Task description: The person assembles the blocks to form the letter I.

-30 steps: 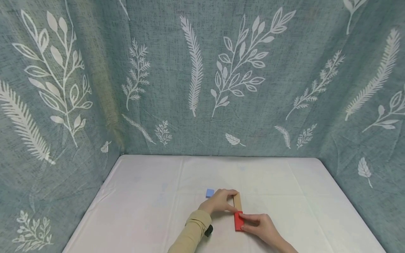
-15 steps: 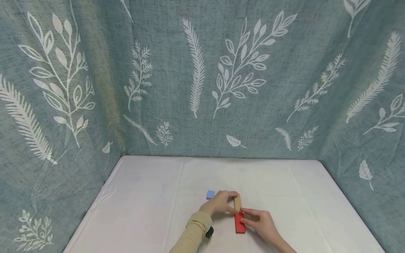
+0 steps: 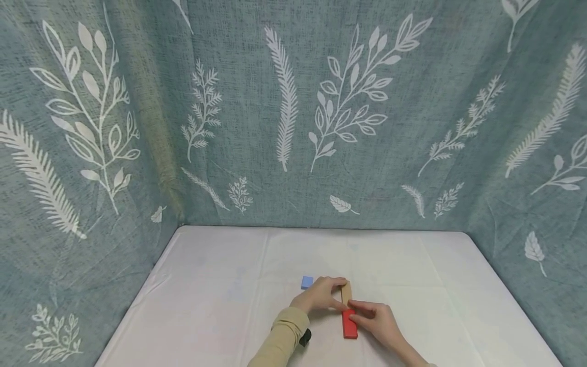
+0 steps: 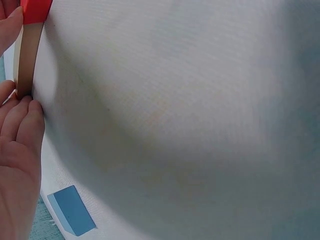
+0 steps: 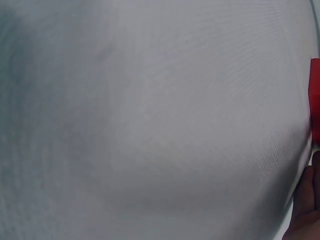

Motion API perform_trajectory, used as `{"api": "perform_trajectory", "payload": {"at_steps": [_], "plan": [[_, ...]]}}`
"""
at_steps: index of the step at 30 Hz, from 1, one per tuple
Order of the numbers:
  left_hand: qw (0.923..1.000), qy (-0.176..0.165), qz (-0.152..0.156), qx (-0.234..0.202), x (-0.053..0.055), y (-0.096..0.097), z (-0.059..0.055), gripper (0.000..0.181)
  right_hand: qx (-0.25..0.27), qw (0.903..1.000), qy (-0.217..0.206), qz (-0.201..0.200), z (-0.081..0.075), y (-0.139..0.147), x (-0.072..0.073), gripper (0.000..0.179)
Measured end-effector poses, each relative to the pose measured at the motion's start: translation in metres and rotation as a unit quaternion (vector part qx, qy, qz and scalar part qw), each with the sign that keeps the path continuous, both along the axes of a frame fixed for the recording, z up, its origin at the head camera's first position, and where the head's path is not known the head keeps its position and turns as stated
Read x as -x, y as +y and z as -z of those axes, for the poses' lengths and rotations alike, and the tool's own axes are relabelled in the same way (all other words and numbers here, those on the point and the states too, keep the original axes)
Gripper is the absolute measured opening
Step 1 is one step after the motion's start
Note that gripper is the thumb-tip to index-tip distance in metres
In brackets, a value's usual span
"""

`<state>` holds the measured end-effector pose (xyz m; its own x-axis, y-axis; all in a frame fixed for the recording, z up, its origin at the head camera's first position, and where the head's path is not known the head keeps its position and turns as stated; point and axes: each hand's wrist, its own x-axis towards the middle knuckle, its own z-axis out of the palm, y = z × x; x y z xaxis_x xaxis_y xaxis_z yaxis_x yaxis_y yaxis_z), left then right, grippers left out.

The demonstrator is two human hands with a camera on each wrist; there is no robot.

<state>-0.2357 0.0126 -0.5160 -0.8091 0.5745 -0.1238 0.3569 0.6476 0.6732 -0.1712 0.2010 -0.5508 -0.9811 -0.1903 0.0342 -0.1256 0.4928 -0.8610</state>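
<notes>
A plain wooden block and a red block lie end to end on the white table, forming one line away from me. My left hand spans the wooden block, fingertips at its far end and thumb by the seam with the red one. In the left wrist view the fingers meet the end of the wood. My right hand pinches the red block from the right, index finger near the seam and thumb lower down. Only a strip of red block shows in the right wrist view.
A small blue block sits just behind and left of the left hand. The white-covered table ends at a green-grey leaf-patterned curtain that surrounds it at the back and sides. A black wrist camera hangs under the left sleeve.
My right hand's fingers have shifted away from me along the red block, toward the seam. The left hand keeps its grip on the wooden block, and the head view has shifted slightly.
</notes>
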Motion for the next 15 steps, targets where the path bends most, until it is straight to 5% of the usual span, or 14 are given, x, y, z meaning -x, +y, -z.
{"api": "perform_trajectory", "payload": {"at_steps": [15], "plan": [[1.0000, 0.002, 0.007, 0.000, -0.0018, 0.0010, 0.0016, 0.065, -0.015, 0.9996, 0.017, -0.017, 0.0012, 0.0028, 0.0019, 0.036]]}}
